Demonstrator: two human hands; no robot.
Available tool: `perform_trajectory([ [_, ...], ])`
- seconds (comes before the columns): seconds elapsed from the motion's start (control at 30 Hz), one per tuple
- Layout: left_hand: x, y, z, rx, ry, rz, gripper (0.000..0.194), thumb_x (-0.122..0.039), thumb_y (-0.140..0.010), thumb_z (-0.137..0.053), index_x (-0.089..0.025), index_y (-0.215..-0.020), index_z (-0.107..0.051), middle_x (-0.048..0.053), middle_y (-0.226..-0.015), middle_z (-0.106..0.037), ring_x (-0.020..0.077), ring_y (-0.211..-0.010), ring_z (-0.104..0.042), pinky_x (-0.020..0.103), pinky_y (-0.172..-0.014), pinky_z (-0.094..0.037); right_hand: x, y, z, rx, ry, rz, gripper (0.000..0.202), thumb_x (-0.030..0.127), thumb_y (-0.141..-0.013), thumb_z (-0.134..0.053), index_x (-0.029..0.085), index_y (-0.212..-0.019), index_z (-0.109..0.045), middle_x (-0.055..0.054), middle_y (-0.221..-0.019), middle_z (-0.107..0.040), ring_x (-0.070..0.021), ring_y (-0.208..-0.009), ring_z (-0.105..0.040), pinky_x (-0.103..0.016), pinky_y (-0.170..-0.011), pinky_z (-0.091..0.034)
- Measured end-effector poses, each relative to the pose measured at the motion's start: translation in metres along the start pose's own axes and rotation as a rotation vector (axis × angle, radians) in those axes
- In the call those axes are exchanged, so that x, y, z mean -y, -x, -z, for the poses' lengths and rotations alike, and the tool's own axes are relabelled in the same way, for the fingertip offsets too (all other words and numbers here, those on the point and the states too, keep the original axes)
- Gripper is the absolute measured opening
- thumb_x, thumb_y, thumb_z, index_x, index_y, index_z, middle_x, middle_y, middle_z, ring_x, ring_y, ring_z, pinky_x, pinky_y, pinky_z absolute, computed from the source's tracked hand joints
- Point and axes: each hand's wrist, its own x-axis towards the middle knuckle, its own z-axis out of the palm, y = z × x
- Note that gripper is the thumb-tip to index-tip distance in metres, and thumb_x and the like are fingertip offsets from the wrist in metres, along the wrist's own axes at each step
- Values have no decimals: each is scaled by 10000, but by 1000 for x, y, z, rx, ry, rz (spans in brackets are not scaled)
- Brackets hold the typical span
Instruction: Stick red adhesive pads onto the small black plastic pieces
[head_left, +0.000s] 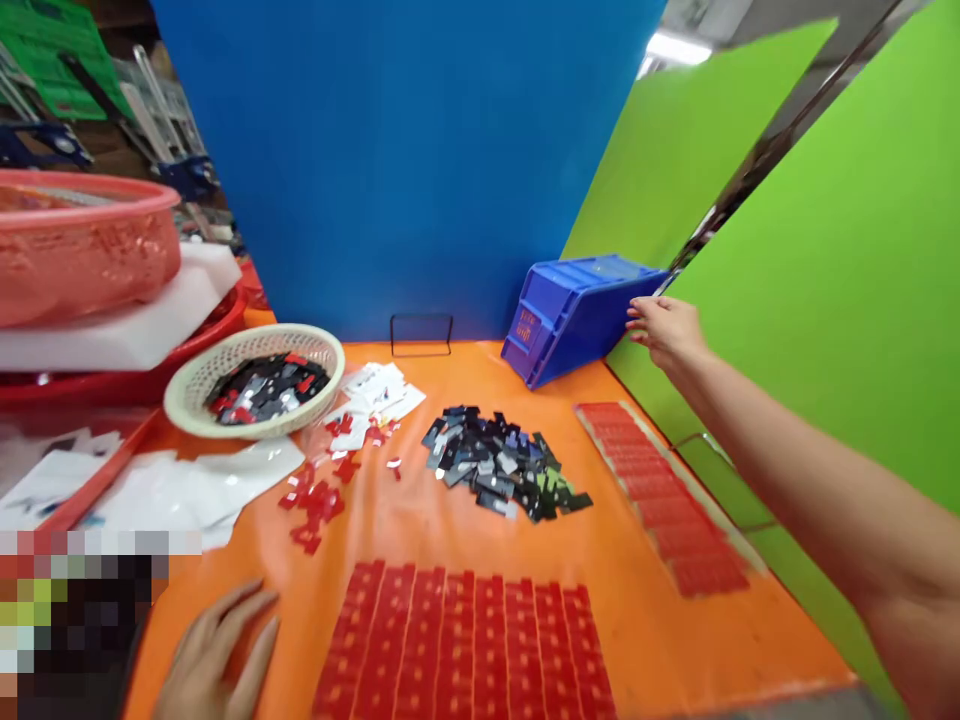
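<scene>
My right hand (667, 328) reaches to the far right, its fingers closed at the right end of a blue plastic storage bin (577, 318). The bin stands at the back of the orange table, red marking on its near face. My left hand (219, 655) rests at the lower left with fingers spread, holding nothing. To its right lie red flat pieces in rows (465, 645). Beyond them is a loose pile of small black, grey and green flat pieces (499, 462). Loose red pieces (319, 500) are scattered left of that pile.
A cream basket (180, 395) holds black, grey and red pieces. White paper sheets (187, 490) lie beside it. Red tubs (82, 260) with white foam are stacked at left. A long red strip panel (660, 490) runs along the right edge. Blue (405, 160) and green boards (847, 250) enclose the table.
</scene>
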Motion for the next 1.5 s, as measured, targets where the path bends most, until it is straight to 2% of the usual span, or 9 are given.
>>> perform_trajectory([
  [0.2, -22, 4, 19, 27, 133, 284, 277, -406, -838, -510, -208, -1001, -616, 76, -1090, -591, 237, -1048, -574, 434, -1008, -419, -42, 176, 57, 953, 251, -30, 326, 466, -736, -659, 147, -802, -665, -55, -695, -646, -127, -551, -557, -233, -480, -423],
  [0.27, -38, 7, 18, 30, 240, 356, 311, -419, -832, -518, -185, -1015, -612, 83, -1086, -584, 224, -1037, -580, 416, -995, -434, -60, 223, 78, 1080, 379, 39, 309, 454, -792, -580, 160, -826, -667, -54, -735, -661, -158, -640, -595, -251, -548, -448],
  [0.43, -72, 19, 7, 229, 450, 443, 446, -432, -797, -563, -161, -1151, -560, 101, -1126, -548, 195, -982, -599, 356, -906, -500, -113, 289, 110, 913, 625, 111, 304, 406, -786, -494, 152, -855, -646, -97, -807, -684, -216, -693, -617, -325, -640, -466],
  [0.63, -85, 11, -6, 312, 332, 479, 582, -398, -746, -619, -132, -1250, -503, 120, -1094, -570, 176, -846, -600, 360, -817, -509, -153, 331, 112, 635, 589, 39, 397, 424, -727, -548, 125, -984, -597, -120, -863, -649, -233, -771, -620, -347, -705, -502],
  [0.83, -100, -2, -6, 307, 629, 684, 500, -433, -601, -748, -118, -975, -643, 40, -783, -645, 150, -663, -593, 285, -660, -494, -163, 349, 106, 518, 678, 123, 441, 402, -739, -582, 111, -1070, -586, -155, -981, -606, -256, -864, -611, -399, -810, -494],
  [1.1, -133, -10, 21, 276, 1019, 687, 345, -391, -621, -775, -135, -822, -662, 30, -813, -697, 136, -725, -627, 247, -720, -507, -143, 338, 80, 419, 468, 352, 448, 407, -767, -587, 157, -1139, -570, -164, -1127, -589, -322, -1090, -514, -504, -959, -394],
  [1.3, -130, -19, 40, 89, 1188, 705, 315, -315, -646, -779, -163, -892, -655, -1, -812, -689, 99, -707, -626, 197, -685, -510, -131, 319, 66, 517, -138, -305, 894, 405, -535, -821, 223, -1305, -405, -89, -1064, -626, -248, -952, -618, -391, -808, -513],
  [1.4, -127, -23, 45, 3, 1313, 778, 309, -261, -629, -796, -159, -879, -647, 0, -840, -692, 95, -730, -640, 187, -703, -521, -126, 330, 67, 722, -432, -547, 657, 335, -535, -842, 227, -1116, -554, -33, -890, -675, -158, -692, -636, -263, -596, -511],
  [1.5, -125, -24, 46, -26, 1375, 878, 305, -211, -615, -805, -152, -861, -634, 3, -850, -694, 91, -727, -649, 170, -691, -529, -116, 347, 65, 846, -452, -596, 355, 363, -604, -809, 148, -840, -654, -26, -666, -658, -90, -489, -537, -190, -437, -402],
])
